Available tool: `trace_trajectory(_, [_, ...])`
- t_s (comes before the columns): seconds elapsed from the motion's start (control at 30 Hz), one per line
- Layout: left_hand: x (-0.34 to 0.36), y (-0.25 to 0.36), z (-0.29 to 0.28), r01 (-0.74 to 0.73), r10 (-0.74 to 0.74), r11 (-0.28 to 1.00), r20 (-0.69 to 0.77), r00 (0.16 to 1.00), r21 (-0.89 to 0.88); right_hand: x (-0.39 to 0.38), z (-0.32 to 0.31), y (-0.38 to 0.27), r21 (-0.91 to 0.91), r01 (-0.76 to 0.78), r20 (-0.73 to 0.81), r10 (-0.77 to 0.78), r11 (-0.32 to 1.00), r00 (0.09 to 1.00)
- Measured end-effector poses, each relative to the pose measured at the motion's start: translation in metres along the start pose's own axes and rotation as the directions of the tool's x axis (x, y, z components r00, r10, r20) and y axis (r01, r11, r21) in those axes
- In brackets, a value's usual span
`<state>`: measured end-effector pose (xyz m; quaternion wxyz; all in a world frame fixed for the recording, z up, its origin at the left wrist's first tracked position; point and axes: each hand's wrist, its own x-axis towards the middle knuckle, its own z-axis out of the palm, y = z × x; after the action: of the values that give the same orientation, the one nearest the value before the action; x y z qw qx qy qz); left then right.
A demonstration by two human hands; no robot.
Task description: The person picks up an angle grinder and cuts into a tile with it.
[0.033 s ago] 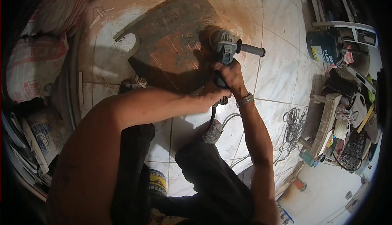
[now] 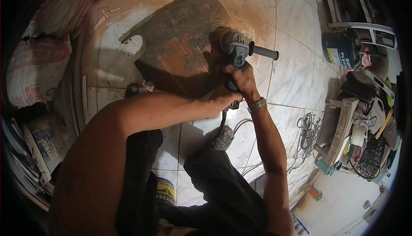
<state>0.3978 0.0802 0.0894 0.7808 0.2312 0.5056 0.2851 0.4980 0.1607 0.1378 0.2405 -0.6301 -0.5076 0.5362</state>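
The bare left arm (image 2: 150, 114) enters from eight o'clock, bends sharply at the elbow (the widest crook in view) and sends its forearm toward three o'clock. The right arm (image 2: 271, 146), also bare, rises from five o'clock, bent more gently. Near centre, the left hand (image 2: 223, 99) is curled closed; the right hand (image 2: 243, 80), likewise clenched, sits at its one o'clock.

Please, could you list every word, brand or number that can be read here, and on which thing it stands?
I won't copy printed wording, only show where it stands:
Lower pale sack, left: red print, partly blurred.
Dark bucket, right: white lettering.
Can, lower middle: lettering on a yellow-and-dark label.
Grinder: any marking is too small to read.
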Motion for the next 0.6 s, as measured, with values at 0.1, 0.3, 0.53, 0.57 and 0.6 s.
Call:
trace_trajectory(0.1, [-0.003, 0.003, -0.003, 0.01, -0.01, 1.0, -0.009, 1.0, 0.018, 0.0, 0.001, -0.006, -0.032, -0.097, 0.011, 0.097, 0.995, 0.995])
trace_trajectory(0.3, [-0.015, 0.013, -0.001, 0.004, -0.004, 1.0, -0.005, 1.0, 0.025, -0.001, 0.002, 0.004, -0.066, -0.076, -0.026, 0.074, 0.995, 0.997])
trace_trajectory(0.53, [-0.021, 0.012, -0.005, -0.005, 0.005, 1.0, 0.019, 1.0, -0.009, -0.002, 0.006, 0.006, -0.041, -0.081, 0.02, 0.082, 0.996, 0.996])
trace_trajectory(0.57, [-0.02, 0.013, -0.005, -0.006, 0.006, 1.0, 0.019, 1.0, -0.008, -0.002, 0.006, 0.005, -0.049, -0.091, 0.019, 0.092, 0.995, 0.996])
trace_trajectory(0.6, [-0.021, 0.016, -0.006, 0.016, -0.017, 1.0, 0.008, 1.0, 0.014, -0.001, 0.005, 0.004, -0.049, -0.09, 0.019, 0.091, 0.995, 0.996])
